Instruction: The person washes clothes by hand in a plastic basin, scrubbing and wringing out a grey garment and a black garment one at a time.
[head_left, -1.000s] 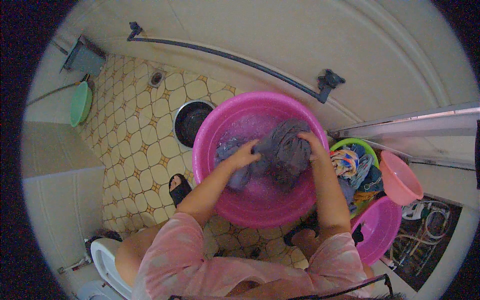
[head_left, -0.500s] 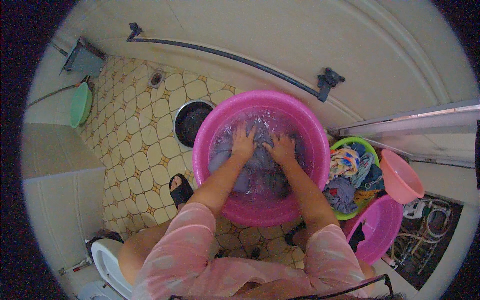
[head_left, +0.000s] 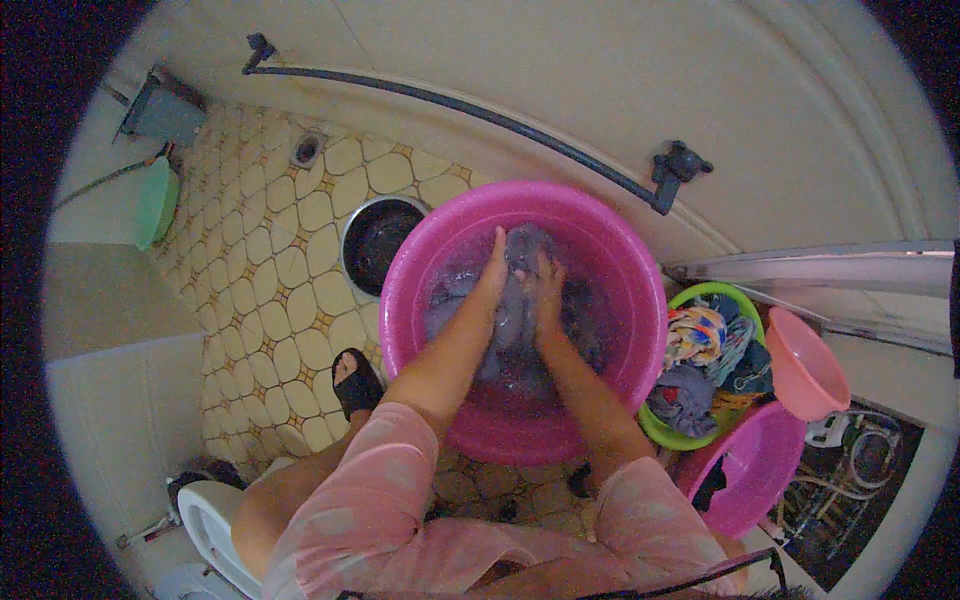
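A large pink basin (head_left: 394, 325) of soapy water stands on the floor in front of me, with wet grey-blue clothing (head_left: 515, 320) soaking in it. Both hands are toward the basin's far side, flanking a raised bunch of the cloth. My left hand (head_left: 496, 265) is turned edge-on along the bunch's left, its fingers stretched out. Against the right side lies my right hand (head_left: 543, 292), fingers extended and slightly spread. Neither hand is visibly wrapped round the cloth. Water and fabric hide part of what lies beneath.
Right of the basin are a green tub (head_left: 657, 428) of clothes, a salmon-pink basin (head_left: 805, 365) and a magenta basin (head_left: 765, 465). A dark-bottomed metal pan (head_left: 378, 250) touches or nearly touches its left. A wall bar (head_left: 440, 102) runs behind; a toilet (head_left: 215, 530) is at lower left.
Both hands have come closer together and turned from lying palm-down on the cloth to its sides. The cloth between them now bulges up toward the far side.
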